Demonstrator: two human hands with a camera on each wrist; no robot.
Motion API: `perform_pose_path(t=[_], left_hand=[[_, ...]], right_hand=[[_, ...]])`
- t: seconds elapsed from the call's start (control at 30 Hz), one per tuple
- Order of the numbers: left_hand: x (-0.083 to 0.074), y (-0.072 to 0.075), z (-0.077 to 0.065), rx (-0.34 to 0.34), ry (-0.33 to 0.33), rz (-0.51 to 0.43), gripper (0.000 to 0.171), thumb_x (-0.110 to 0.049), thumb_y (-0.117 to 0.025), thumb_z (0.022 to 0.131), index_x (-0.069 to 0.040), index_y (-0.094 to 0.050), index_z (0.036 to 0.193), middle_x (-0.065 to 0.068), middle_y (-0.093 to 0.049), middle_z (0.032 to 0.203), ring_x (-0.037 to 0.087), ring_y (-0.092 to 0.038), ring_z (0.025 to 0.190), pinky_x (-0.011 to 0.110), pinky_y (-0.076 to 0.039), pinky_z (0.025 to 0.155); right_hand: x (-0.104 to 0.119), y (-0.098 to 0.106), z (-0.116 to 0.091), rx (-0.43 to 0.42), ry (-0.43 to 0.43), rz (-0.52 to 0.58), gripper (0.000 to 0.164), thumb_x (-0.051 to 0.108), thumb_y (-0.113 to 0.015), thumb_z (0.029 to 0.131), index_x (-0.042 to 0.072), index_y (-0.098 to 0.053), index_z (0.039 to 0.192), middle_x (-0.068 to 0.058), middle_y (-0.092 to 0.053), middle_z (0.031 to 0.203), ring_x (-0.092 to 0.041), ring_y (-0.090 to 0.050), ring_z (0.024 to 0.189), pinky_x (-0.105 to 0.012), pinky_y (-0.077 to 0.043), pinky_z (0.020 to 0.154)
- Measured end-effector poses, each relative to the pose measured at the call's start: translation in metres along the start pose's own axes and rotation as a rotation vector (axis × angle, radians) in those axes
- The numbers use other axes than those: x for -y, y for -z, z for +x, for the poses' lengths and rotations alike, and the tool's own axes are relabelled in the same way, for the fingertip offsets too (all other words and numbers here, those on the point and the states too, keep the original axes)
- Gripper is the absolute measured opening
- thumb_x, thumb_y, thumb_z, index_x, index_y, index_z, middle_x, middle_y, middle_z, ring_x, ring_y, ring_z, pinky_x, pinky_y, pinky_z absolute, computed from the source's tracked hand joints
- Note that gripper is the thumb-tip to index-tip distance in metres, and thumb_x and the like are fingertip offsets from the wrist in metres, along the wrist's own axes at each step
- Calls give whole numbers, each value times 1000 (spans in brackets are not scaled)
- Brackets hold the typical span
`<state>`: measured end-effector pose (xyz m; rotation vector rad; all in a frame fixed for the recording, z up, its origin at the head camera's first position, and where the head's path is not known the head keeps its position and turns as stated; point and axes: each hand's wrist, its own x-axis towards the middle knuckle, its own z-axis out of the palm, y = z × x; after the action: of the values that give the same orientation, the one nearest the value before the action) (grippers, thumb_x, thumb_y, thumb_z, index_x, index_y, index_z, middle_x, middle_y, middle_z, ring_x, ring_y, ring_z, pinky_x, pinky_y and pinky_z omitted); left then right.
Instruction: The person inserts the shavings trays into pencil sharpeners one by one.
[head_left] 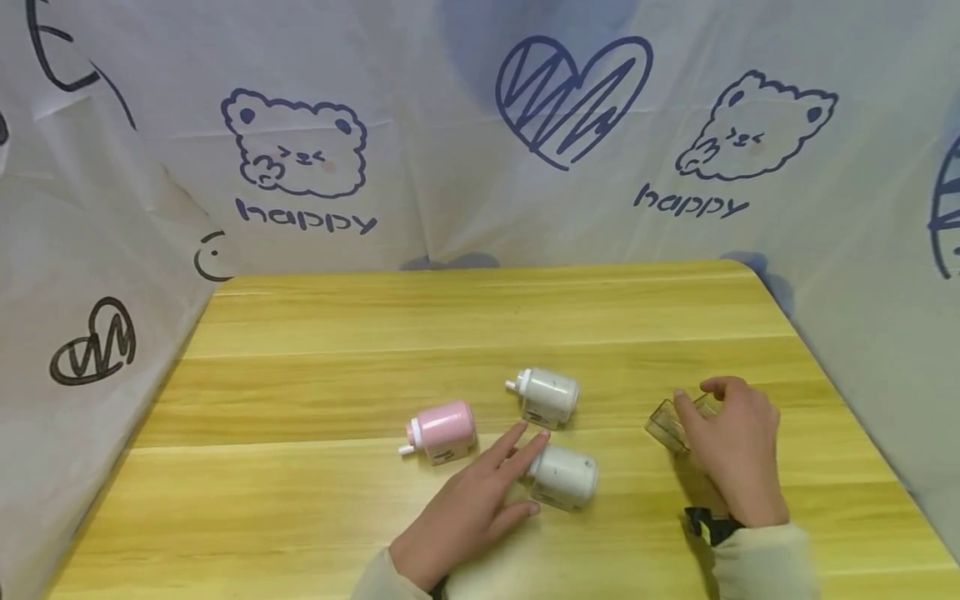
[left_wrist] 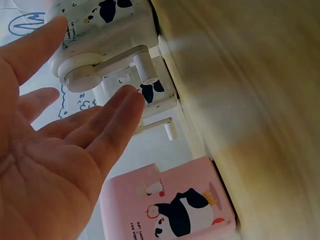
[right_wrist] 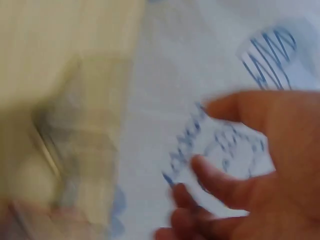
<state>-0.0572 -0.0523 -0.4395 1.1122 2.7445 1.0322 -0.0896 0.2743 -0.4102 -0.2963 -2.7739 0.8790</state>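
Observation:
My left hand (head_left: 472,512) lies beside the nearer white crank pencil sharpener (head_left: 567,477), its fingers extended and spread near the crank end. Behind that one sits a second white crank sharpener (head_left: 552,395), close to the fingertips. A pink crank sharpener (head_left: 447,429) with a panda print rests to the left. At the right, the fingers of my right hand (head_left: 735,446) are parted over a small clear plastic box (head_left: 667,427), partly covered by the hand. Blurred in the right wrist view, the clear box (right_wrist: 90,120) appears apart from the spread fingers.
A wood-grain table (head_left: 337,333) carries everything. White cloth (head_left: 435,150) printed with hearts and bears hangs behind it and along both sides. A black band (head_left: 711,525) circles the right wrist.

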Motion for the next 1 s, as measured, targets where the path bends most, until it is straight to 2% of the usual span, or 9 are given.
perform_pose_path(t=[0.1, 0.23, 0.37, 0.47, 0.6, 0.73, 0.87, 1.0], left_hand=[[-1, -1, -1, 6, -2, 1, 70, -38, -56, 94, -30, -19, 153, 13, -24, 156, 21, -48, 126, 39, -41, 99], [-2, -3, -2, 17, 15, 28, 68, -38, -56, 95, -32, -20, 153, 12, -26, 156, 19, -51, 123, 38, -45, 93], [-3, -5, -3, 7, 34, 64, 70, -36, -59, 94, -32, -22, 152, 10, -32, 153, 24, -54, 119, 39, -49, 87], [-4, -6, -2, -12, 43, 72, 71, -34, -61, 92, -31, -23, 152, 11, -37, 150, 28, -54, 119, 41, -48, 90], [-5, -7, -1, -26, 64, 71, 69, -31, -62, 92, -29, -26, 151, 10, -41, 147, 27, -51, 123, 42, -44, 96], [-6, -8, -1, -72, 57, 64, 63, -26, -61, 92, -26, -31, 148, 4, -46, 144, 19, -48, 126, 38, -42, 99], [-5, -9, -1, -136, 37, 59, 55, -24, -60, 93, -21, -36, 143, -2, -52, 136, 13, -51, 121, 32, -42, 97], [-6, -9, -1, -146, 54, 52, 51, -26, -58, 94, -19, -37, 140, -2, -55, 130, 12, -54, 116, 31, -44, 94]], right_hand=[[-12, 18, 1, 143, -94, -44, 81, 63, -49, 89, -7, -44, 128, -31, -47, 121, -51, -36, 111, -64, -20, 96], [-30, 39, 3, 403, -181, -129, 101, 74, -42, 85, -11, -29, 138, -39, -38, 128, -56, -38, 110, -61, -35, 85], [-45, 50, 4, 616, -219, -174, 106, 74, -46, 84, -13, -21, 139, -43, -37, 127, -56, -46, 105, -53, -45, 76], [-54, 52, 3, 717, -248, -114, 101, 66, -56, 84, -13, -20, 137, -42, -40, 124, -49, -50, 104, -49, -47, 76], [-63, 48, 1, 783, -255, -14, 87, 48, -69, 82, -10, -27, 131, -35, -45, 118, -38, -54, 101, -46, -47, 78], [-66, 43, 0, 762, -221, 10, 74, 34, -75, 79, -8, -34, 124, -28, -49, 113, -32, -55, 96, -44, -46, 79], [-65, 42, 0, 761, -235, 2, 75, 35, -76, 78, -8, -34, 123, -27, -50, 112, -32, -54, 96, -44, -46, 79], [-64, 42, -1, 772, -247, -2, 78, 38, -77, 77, -8, -34, 124, -26, -50, 112, -30, -54, 94, -42, -47, 77]])
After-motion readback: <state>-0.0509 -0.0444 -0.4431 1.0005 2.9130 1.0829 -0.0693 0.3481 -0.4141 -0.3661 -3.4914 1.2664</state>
